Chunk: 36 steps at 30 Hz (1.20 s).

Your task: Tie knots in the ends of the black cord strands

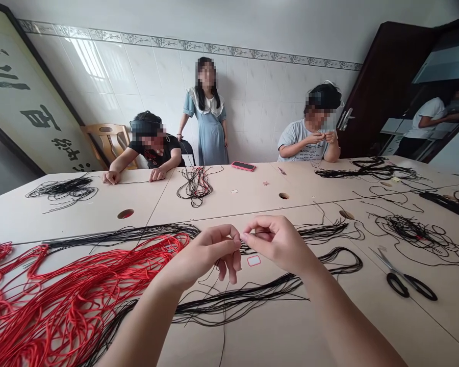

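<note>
Floppy red cord pile [80, 300] at near left, light, soft, slippery. Bare left hand [202, 255] at middle, finger and thumb pinched closed on thin black cord [263, 233]. Bare right hand [279, 242] pinching same cord, tips nearly touching. Cord looks limp, best held close to end. Black-handled steel scissors [407, 283] at right.
</note>
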Each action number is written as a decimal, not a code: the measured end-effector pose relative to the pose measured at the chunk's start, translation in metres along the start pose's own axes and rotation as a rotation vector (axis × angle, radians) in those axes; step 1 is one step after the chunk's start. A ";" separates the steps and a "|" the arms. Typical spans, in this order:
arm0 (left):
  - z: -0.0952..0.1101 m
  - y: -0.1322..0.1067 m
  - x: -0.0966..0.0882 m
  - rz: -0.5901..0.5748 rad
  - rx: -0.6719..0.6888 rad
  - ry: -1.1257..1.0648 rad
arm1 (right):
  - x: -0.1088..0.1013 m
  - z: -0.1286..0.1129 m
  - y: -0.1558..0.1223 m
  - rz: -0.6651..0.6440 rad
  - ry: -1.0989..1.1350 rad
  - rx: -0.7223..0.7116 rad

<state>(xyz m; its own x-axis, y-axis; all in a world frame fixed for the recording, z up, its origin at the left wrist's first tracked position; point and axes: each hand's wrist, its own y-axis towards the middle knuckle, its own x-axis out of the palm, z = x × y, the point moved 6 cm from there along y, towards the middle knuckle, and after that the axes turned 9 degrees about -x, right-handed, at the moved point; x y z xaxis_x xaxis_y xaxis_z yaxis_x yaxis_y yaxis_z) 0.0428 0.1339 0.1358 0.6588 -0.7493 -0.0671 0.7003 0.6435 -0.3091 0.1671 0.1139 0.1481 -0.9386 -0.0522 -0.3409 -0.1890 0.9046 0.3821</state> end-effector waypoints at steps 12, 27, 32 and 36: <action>-0.001 -0.001 0.001 -0.012 0.003 -0.007 | -0.001 0.000 0.001 0.010 -0.017 -0.009; 0.005 -0.001 -0.011 0.156 0.041 0.075 | 0.007 0.003 0.002 -0.032 0.125 -0.013; 0.007 0.000 -0.011 0.162 0.072 0.103 | 0.007 0.004 0.003 -0.017 0.123 -0.013; 0.007 0.000 -0.012 0.179 0.082 0.114 | 0.007 0.005 0.004 -0.007 0.126 -0.003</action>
<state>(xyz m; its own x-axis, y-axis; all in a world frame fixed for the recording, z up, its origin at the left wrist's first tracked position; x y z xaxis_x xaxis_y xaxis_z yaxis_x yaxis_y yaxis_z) 0.0371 0.1439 0.1430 0.7423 -0.6320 -0.2226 0.5980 0.7747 -0.2052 0.1616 0.1192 0.1427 -0.9660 -0.1112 -0.2333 -0.1964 0.9026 0.3831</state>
